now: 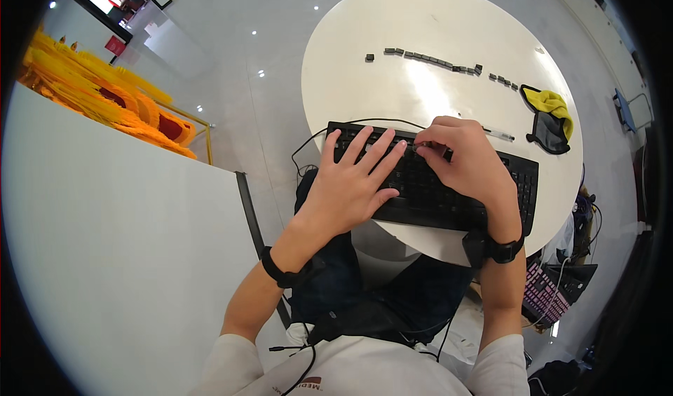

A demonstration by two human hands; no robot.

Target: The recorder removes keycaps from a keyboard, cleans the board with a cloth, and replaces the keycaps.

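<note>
A black keyboard (442, 204) lies near the front edge of a round white table (364, 21). My left hand (357, 175) rests spread over the keyboard's left part, fingers apart. My right hand (459, 154) is over its upper middle, thumb and fingertips pinched at the keys on something too small and hidden to make out. Behind the keyboard lie a cable (382, 120) and a clear pen (501, 134). Several small dark keycaps (429, 59) form a broken line farther back, and a yellow and grey cloth (550, 105) lies at the right.
A large white panel (119, 242) fills the left, with yellow and orange fringed items (126, 108) on a gold rack behind it. A pink-keyed keyboard (543, 291) and cables are below the table's right side. A blue trolley (622, 108) stands by the right wall.
</note>
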